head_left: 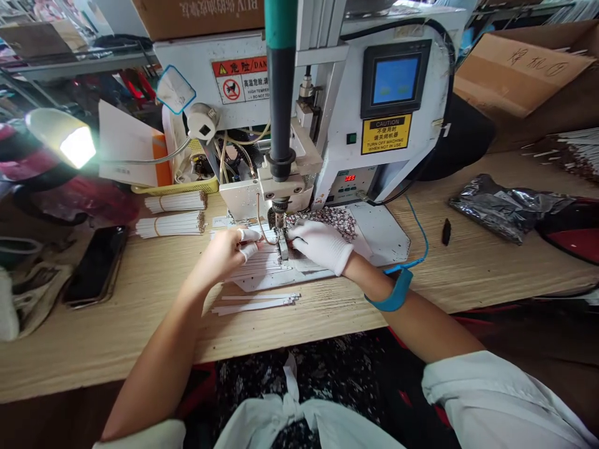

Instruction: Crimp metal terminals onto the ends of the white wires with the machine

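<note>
My left hand (228,251), with white covers on its fingertips, is closed at the left of the machine's head (279,215). Its fingers pinch the end of a thin white strip (262,267), one of several laid side by side on the machine's base plate. To the right of the head is my right hand (322,246) in a white glove, a blue strap (393,293) around the wrist. Its fingers are bent together by a small metal fixture (283,244); what they hold is hidden. Behind the glove spreads a pile of small white and dark-red parts (344,219).
Loose white strips (257,304) lie at the plate's front edge. Banded strip bundles (173,223), a phone (96,265) and a lit lamp (77,143) stand left. At the right are a blue cable (423,234), a silvery bag (500,202) and a cardboard box (519,75).
</note>
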A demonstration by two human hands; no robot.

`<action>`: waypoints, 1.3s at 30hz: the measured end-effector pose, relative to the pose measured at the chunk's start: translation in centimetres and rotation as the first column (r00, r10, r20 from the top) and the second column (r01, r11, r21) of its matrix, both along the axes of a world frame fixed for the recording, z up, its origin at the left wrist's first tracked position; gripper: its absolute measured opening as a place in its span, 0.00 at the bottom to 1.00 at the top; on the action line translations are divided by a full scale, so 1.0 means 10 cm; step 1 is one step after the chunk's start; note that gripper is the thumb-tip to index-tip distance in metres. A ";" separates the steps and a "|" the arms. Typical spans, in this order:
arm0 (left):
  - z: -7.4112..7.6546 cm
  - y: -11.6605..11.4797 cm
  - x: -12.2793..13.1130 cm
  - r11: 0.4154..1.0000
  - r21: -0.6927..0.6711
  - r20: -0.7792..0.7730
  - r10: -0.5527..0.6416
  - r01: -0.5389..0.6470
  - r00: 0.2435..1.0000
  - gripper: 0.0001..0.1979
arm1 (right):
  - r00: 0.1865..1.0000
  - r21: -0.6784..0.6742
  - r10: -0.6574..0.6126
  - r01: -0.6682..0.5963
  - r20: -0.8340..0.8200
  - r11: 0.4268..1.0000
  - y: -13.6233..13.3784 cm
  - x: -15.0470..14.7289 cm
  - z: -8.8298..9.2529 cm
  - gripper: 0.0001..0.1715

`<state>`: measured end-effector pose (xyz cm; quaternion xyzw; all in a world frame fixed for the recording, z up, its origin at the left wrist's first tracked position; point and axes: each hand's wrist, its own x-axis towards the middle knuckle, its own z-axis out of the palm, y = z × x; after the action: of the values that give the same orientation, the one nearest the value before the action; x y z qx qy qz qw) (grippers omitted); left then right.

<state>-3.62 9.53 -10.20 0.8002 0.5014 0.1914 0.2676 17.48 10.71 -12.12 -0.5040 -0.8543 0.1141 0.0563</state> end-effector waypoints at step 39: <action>-0.05 -0.02 0.13 0.942 -0.332 0.186 0.121 -0.054 0.975 0.17 | 0.972 0.051 -0.192 0.200 -0.138 0.978 0.21 0.32 -0.02 0.14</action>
<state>-2.28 9.34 -10.72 0.6980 0.5312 0.1989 0.4371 20.71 12.82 -12.28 -0.5752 -0.7979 0.1136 0.1399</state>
